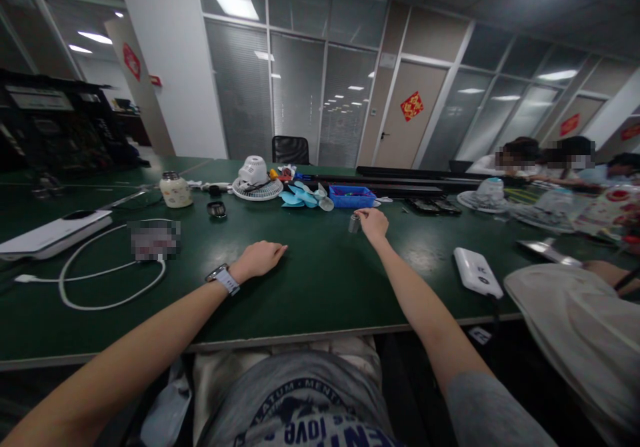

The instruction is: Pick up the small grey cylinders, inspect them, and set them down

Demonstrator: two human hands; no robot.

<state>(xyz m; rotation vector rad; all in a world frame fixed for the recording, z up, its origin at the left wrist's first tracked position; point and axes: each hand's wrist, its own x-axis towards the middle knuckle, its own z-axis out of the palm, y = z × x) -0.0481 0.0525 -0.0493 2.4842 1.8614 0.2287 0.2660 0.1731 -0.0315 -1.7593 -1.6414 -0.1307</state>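
My right hand (374,224) is over the green table, its fingers closed on the top of a small grey metal cylinder (354,223). The cylinder is upright, on the table or just above it; I cannot tell which. My left hand (260,258), with a watch on its wrist, rests on the table with the forefinger stretched out and nothing in it. Beyond my hands are light-blue fan blades (301,196), a blue plastic bin (352,197) with small items inside, and a white fan housing (253,172) on a round grille.
To the left are a cream bottle (175,190), a looped white cable (63,277) and a white flat box (55,235). A white power bank (477,271) lies at the right. Beside me sits a person in a pale top (570,327); other people sit farther back.
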